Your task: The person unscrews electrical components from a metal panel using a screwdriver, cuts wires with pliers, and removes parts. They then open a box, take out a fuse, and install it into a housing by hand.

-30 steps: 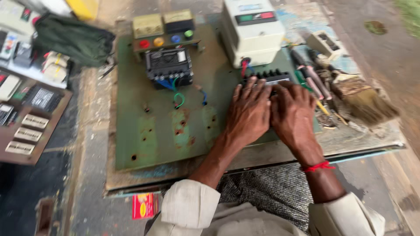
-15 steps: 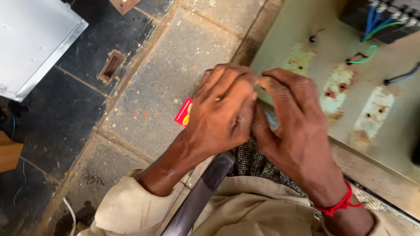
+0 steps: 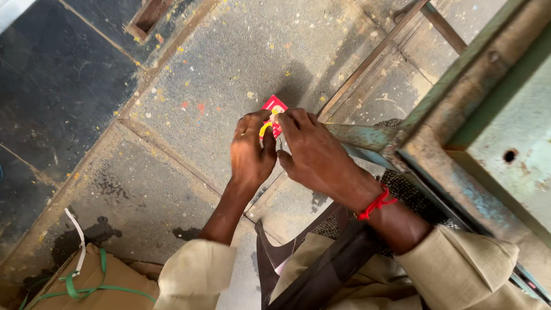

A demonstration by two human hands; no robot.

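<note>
Hands (image 3: 287, 149) now lower, pinching wire (image 3: 264, 128)

Left hand (image 3: 251, 154): bare, no ring or band visible. Left forearm bare up to a cream long sleeve (image 3: 195, 274), pushed back toward the elbow, cuff loosely folded. Right hand (image 3: 313, 154): bare. Right wrist carries a knotted red thread band (image 3: 376, 204), loose ends standing out. Right cream sleeve (image 3: 459, 265) ends just past the wrist, hem creased. Cloth plain, no buttons or markings discernible.
</note>
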